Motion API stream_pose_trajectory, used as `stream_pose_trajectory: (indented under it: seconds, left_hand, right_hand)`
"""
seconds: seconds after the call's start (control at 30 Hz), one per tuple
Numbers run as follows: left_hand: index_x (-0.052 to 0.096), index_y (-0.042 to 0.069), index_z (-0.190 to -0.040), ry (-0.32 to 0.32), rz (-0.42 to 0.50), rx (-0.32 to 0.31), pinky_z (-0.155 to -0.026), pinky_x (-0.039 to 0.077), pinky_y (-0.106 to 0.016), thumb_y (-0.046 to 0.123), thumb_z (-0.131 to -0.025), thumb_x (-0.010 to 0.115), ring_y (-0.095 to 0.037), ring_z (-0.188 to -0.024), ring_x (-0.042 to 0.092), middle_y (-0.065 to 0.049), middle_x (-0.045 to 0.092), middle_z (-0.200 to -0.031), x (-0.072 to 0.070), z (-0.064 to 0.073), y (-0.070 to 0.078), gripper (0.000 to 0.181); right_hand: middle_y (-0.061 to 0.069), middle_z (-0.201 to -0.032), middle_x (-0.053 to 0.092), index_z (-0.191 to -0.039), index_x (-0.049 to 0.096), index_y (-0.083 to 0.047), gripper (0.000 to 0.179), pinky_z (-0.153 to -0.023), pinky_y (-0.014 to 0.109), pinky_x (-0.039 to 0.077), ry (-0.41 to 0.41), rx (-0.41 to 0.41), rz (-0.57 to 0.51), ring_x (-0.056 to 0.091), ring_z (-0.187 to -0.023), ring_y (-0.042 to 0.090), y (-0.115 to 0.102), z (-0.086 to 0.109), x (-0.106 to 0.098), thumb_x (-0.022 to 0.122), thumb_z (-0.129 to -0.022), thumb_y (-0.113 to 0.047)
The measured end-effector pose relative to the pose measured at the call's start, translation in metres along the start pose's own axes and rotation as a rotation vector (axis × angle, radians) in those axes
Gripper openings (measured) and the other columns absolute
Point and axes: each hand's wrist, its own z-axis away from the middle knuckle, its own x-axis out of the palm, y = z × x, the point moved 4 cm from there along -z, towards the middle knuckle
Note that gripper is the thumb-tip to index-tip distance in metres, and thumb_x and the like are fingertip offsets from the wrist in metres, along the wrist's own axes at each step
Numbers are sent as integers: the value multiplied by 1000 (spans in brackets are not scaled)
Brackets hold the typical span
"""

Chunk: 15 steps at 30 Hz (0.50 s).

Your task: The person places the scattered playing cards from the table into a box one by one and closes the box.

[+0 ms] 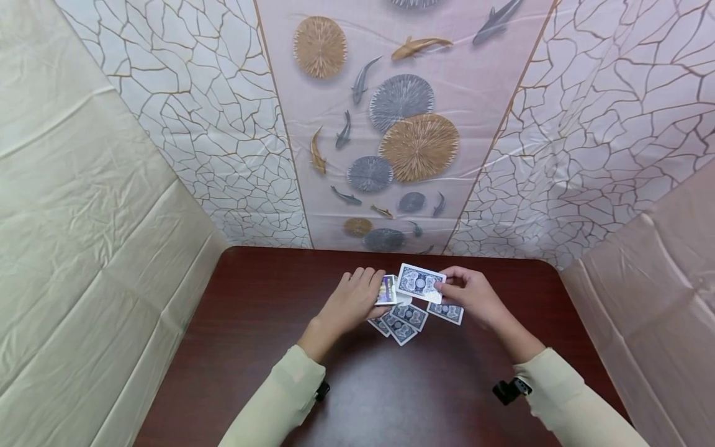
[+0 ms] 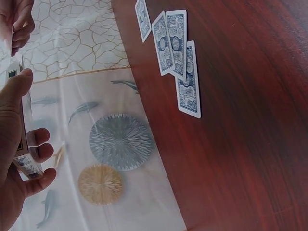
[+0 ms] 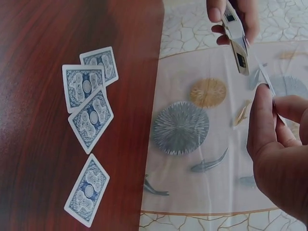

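Note:
In the head view, my left hand [image 1: 347,300] grips a playing card box [image 1: 387,290] above the table. Its thumb and fingers lie on opposite sides of the box [image 2: 29,166] in the left wrist view. A white flap [image 1: 404,298] shows at the box's right end. Close to that end, my right hand [image 1: 476,298] pinches one playing card [image 1: 418,282] by its right side, its blue patterned back facing up. Seen from the right wrist, the card is nearly edge-on, between thumb and fingers. Below the hands lie three overlapping cards [image 3: 87,86], backs up, with a single card [image 3: 88,190] apart from them.
The dark red-brown table [image 1: 268,347] has a glossy top. A patterned cloth [image 1: 368,205] with fish and round leaf shapes hangs behind its far edge. Pale cloth walls [image 1: 106,298] stand at both sides. Dark straps with small devices [image 1: 511,391] sit at the sleeves.

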Motion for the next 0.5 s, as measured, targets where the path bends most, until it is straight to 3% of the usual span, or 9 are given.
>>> stream_pose_trajectory:
  seconds: [0.27,0.5]
  left_hand:
    - [55,4,-139,-4,-20,7,-76,50,-37,65,-91,64,-24,-102,60,-9,64,-119,-7,-6,-2,78]
    - [56,4,-136,56,-44,18,-76,51,-39,64,-89,68,-25,-101,61,-9,65,-119,-13,-9,-2,77]
  right_hand:
    - [12,-92,70,-116,61,15,28,-72,30,62,24,-18,45,70,-78,10,-7,3,3,69,-96,-3]
    - [11,-93,68,-116,62,14,28,-71,29,62,32,8,80,69,-75,9,-12,5,4,69,-96,-4]
